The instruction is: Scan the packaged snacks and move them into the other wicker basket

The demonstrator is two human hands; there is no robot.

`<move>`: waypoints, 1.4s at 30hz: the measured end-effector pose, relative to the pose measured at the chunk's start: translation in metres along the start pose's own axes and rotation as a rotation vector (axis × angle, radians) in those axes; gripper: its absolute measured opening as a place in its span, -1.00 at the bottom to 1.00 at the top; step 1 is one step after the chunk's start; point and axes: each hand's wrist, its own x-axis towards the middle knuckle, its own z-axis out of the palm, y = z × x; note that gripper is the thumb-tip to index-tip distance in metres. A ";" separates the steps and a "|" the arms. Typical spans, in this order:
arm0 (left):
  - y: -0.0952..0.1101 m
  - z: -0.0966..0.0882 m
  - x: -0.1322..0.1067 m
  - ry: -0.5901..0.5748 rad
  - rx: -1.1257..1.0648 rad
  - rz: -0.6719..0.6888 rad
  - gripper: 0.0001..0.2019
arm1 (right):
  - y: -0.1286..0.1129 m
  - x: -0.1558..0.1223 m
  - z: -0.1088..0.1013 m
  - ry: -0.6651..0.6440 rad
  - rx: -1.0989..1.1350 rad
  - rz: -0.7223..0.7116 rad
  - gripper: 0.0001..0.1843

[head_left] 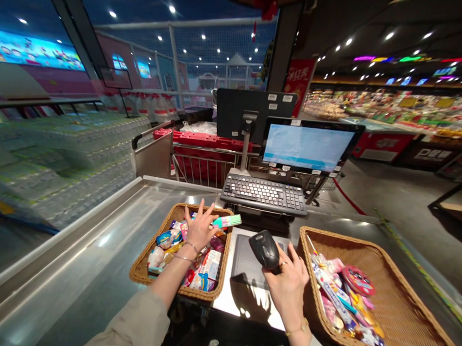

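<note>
My left hand (201,226) is over a wicker basket (135,271), its thumb and fingers on a slim pale-green packet (229,221) that sticks out past the basket's right rim. Beneath it, assorted colourful wrapped snacks (169,239) fill that basket. A black handheld barcode scanner (265,250) is gripped in my right hand (287,277), above a dark flat plate (246,258) in the counter. Another wicker basket (409,303), larger in view, stands to the right of this hand. Several packaged sweets (340,295) and a round pink-red pack (358,280) lie in its left part.
Behind the plate sit a keyboard (264,193) and a lit monitor (306,145), with a second dark screen (252,112) seen from its back. A metal counter (109,239) runs left. Beyond are a cart (201,161) and stacked bottle packs (55,160).
</note>
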 end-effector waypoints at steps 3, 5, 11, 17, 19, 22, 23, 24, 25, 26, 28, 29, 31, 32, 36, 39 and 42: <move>0.007 0.002 0.003 0.002 -0.018 0.015 -0.78 | 0.001 0.001 -0.003 -0.007 -0.002 0.006 -0.69; 0.011 0.003 0.004 0.006 -0.028 0.023 -0.78 | 0.002 0.001 -0.004 -0.014 -0.007 0.010 -0.67; 0.023 0.007 0.009 0.018 -0.054 0.032 -0.78 | 0.005 0.001 -0.004 0.002 -0.018 -0.014 -0.68; 0.035 0.012 0.013 0.041 -0.081 0.046 -0.78 | 0.005 0.002 -0.006 0.021 -0.022 -0.039 -0.64; 0.038 0.013 0.014 0.043 -0.083 0.049 -0.78 | 0.005 0.003 -0.008 0.022 -0.023 -0.038 -0.64; 0.040 0.014 0.015 0.044 -0.089 0.050 -0.78 | 0.004 0.002 -0.010 0.010 -0.026 -0.031 -0.63; 0.040 0.015 0.016 0.043 -0.090 0.051 -0.78 | 0.004 0.002 -0.010 0.005 -0.027 -0.026 -0.64; 0.041 0.015 0.016 0.042 -0.089 0.051 -0.78 | 0.005 0.002 -0.010 -0.001 -0.027 -0.022 -0.63; 0.042 0.015 0.017 0.038 -0.087 0.050 -0.78 | 0.005 0.002 -0.010 -0.008 -0.025 -0.018 -0.63; 0.042 0.015 0.017 0.033 -0.084 0.049 -0.78 | 0.005 0.002 -0.010 -0.018 -0.023 -0.015 -0.63; 0.044 0.015 0.018 0.023 -0.081 0.048 -0.79 | 0.006 0.001 -0.010 -0.035 -0.018 -0.012 -0.63; 0.045 0.015 0.018 0.022 -0.083 0.048 -0.79 | 0.007 0.001 -0.010 -0.041 -0.017 -0.011 -0.63; 0.046 0.014 0.018 0.042 -0.091 0.054 -0.79 | 0.007 0.001 -0.010 -0.051 -0.016 -0.013 -0.64; 0.047 0.014 0.017 0.060 -0.094 0.058 -0.80 | 0.007 0.001 -0.010 -0.054 -0.016 -0.013 -0.65; 0.048 0.016 0.016 0.131 -0.098 0.080 -0.81 | 0.007 0.001 -0.010 -0.070 -0.013 -0.013 -0.65; 0.048 0.017 0.016 0.144 -0.103 0.082 -0.82 | 0.007 0.001 -0.009 -0.079 -0.013 -0.010 -0.64; 0.048 0.016 0.016 0.145 -0.110 0.081 -0.81 | 0.008 0.000 -0.008 -0.082 -0.009 -0.011 -0.65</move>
